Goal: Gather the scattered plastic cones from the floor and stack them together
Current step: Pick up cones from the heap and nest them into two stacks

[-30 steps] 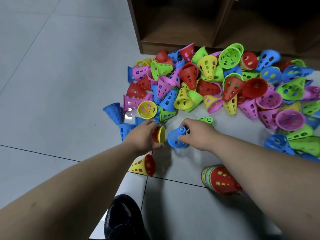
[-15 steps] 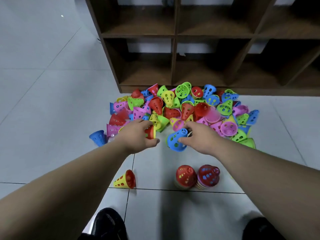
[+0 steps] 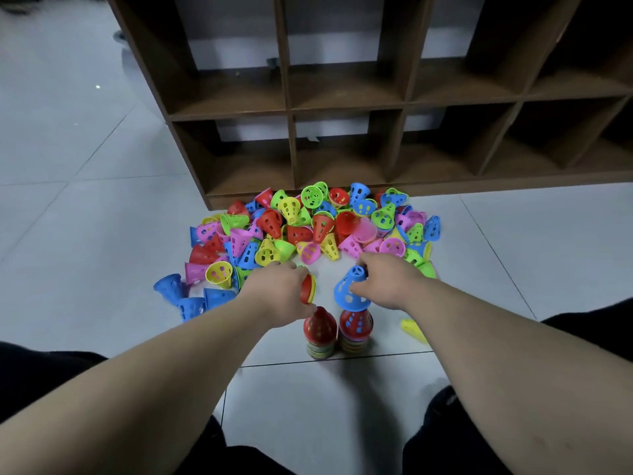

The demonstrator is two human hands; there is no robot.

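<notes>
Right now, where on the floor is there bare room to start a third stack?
Bare tile lies nearer you than the two stacks, between your legs, and left of the three blue cones. Right of the lone yellow cone is free too. The cone pile against the shelf is crowded.

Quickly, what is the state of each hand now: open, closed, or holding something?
Left hand: grips nested cones, red and yellow showing.
Right hand: grips the blue cone near its narrow end.
</notes>
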